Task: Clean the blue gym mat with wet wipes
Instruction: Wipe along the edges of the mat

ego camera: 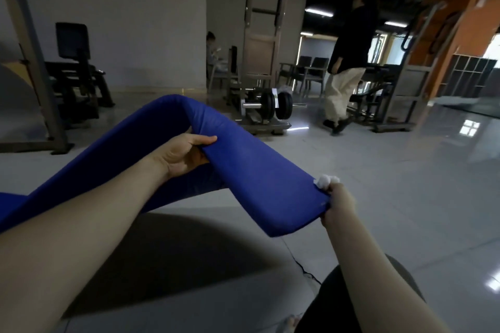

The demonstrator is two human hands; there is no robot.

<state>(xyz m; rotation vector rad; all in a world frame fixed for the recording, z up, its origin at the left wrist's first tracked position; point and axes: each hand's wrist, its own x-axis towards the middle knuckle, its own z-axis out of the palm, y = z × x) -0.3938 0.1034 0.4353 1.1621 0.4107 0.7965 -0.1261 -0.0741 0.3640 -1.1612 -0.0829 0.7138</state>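
Blue gym mat was held up off the floor, humped, long axis running back-left. Its fold was gripped by curled fingers of the left hand; the near corner was pinched by the right hand along with a balled-up wet wipe.

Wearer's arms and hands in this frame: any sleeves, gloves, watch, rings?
No gloves on the left hand or the right hand. The left forearm and right forearm are uncovered as far as the frame shows, with no sleeve edge in view. No watch, band or ring is visible.
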